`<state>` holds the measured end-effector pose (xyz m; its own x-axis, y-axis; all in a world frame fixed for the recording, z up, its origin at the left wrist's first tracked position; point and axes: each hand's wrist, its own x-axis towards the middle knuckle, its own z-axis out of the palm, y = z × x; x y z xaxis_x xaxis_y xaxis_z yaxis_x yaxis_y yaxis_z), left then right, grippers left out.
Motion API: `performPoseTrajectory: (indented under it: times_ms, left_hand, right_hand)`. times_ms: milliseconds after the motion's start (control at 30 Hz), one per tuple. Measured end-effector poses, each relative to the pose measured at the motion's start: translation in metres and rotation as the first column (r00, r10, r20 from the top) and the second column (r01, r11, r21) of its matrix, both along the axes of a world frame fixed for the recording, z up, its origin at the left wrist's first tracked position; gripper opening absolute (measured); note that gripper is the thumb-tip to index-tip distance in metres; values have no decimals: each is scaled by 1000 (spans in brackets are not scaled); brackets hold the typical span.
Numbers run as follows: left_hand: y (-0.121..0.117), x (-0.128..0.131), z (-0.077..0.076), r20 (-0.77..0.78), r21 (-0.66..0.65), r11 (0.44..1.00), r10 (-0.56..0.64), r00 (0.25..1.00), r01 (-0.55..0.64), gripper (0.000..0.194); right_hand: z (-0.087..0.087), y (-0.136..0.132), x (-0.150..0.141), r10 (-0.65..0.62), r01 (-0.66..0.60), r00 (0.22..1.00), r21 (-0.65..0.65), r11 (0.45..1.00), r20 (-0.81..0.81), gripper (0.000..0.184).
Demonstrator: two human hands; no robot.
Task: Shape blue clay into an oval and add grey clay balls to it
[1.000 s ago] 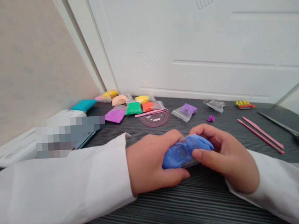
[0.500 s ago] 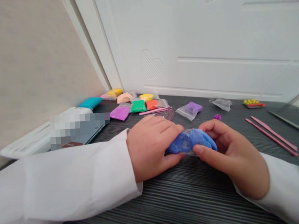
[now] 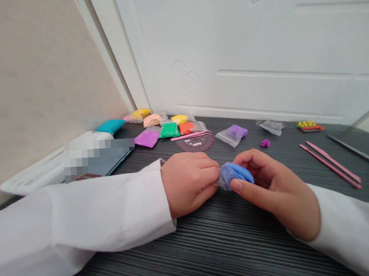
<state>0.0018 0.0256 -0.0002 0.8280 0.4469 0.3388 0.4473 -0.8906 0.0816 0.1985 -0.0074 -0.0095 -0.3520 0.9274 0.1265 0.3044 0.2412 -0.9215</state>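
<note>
Blue modelling clay (image 3: 242, 173) bulges from a clear plastic bag (image 3: 225, 178) between my hands, low over the dark table. My left hand (image 3: 191, 185) is closed round the bag's left end, its fingers folded so that part of the bag is hidden. On the other side my right hand (image 3: 275, 186) grips the clay between thumb and fingers. A small purple clay lump (image 3: 265, 143) lies just beyond my right hand. Behind my left hand is a dark, half-round printed piece (image 3: 195, 143) with pink tools (image 3: 190, 135) at its edge.
Bagged clay in purple (image 3: 147, 138), green (image 3: 169, 130), orange (image 3: 186, 128) and other colours lies at the back. Right of it are another purple bag (image 3: 236, 132), an empty-looking bag (image 3: 272, 127), pink sticks (image 3: 331, 163) and scissors (image 3: 353, 149). A phone-like slab (image 3: 119, 158) lies left.
My left hand has closed further round the bag's end. The blue clay is bunched smaller towards my right hand, which has shifted slightly left.
</note>
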Motion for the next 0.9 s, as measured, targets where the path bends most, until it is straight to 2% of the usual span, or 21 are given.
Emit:
performPoseTrajectory:
  times_ms: [133,267,467,633,733,800,900]
  left_hand:
    - [1,1,0,43,-3,1000,10,999,-10,17]
    - [1,4,2,61,-64,990,133,989,-129,13]
    - [-1,7,4,-25,-99,953,284,958,-285,24]
    - [1,7,6,-50,-203,880,429,902,-430,28]
    - [1,6,4,-11,-224,888,409,912,-401,25]
    - [1,6,2,21,-234,915,344,939,-330,21]
    - [2,4,-1,55,-231,951,225,973,-207,19]
  right_hand:
    - [1,3,2,9,-22,982,-66,998,-187,17]
    - [3,6,2,-30,-4,950,-111,994,-310,13]
    - [5,6,5,-89,66,962,-96,993,-258,11]
    - [4,14,18,-154,170,964,59,984,-215,8]
    - [3,16,21,-106,129,974,106,986,-200,26]
    - [2,12,19,-36,50,996,183,982,-82,34]
    - [2,6,15,12,-57,992,364,930,127,35]
